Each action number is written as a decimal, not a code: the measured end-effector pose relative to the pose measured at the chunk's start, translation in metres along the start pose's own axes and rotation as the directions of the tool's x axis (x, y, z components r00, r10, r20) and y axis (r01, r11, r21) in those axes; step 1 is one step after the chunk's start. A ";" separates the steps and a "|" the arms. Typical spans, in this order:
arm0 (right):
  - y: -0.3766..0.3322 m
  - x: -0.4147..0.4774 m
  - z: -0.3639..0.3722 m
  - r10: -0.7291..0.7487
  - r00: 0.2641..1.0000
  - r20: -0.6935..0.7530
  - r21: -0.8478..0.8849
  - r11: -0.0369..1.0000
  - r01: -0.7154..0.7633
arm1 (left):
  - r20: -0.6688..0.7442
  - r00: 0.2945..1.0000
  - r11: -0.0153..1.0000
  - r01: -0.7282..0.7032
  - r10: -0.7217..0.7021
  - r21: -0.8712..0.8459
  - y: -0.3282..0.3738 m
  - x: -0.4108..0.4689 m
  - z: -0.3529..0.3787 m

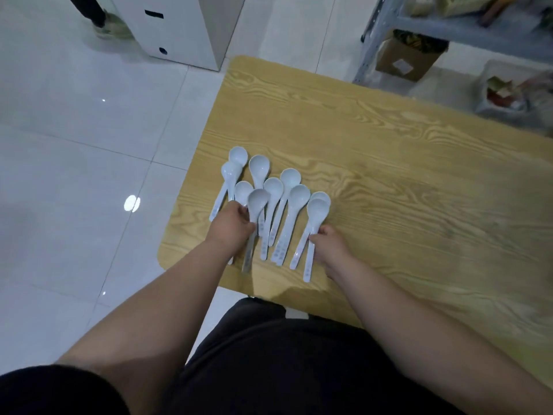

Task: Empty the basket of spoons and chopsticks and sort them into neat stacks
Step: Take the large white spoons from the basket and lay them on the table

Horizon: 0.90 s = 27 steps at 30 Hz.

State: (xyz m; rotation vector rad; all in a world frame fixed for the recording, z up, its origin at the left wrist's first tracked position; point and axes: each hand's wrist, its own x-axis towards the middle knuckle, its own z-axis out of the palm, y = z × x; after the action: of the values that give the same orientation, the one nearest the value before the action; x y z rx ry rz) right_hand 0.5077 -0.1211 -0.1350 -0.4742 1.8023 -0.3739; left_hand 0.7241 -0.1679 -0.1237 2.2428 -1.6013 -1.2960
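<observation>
Several white plastic soup spoons lie side by side at the near left of the wooden table, bowls pointing away from me. My left hand grips the handle of one spoon that is lifted slightly above the others. My right hand pinches the handles of the two rightmost spoons, which overlap each other. No basket and no chopsticks are in view.
The table's left edge and rounded near corner lie close to the spoons. A white cabinet stands on the tiled floor beyond. A metal shelf with a cardboard box stands at the far right. Someone's foot shows at the top left.
</observation>
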 end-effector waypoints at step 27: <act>0.086 -0.094 -0.122 -0.412 0.878 0.244 -0.824 0.390 0.412 | 0.509 0.671 0.298 -0.718 0.539 0.630 0.074 -0.102 0.095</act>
State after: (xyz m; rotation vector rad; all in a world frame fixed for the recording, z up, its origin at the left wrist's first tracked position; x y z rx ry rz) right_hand 0.4023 0.0015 -0.0649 -1.6806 1.7452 0.2702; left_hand 0.5967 -0.0815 -0.0872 1.2757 -3.1975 -0.5740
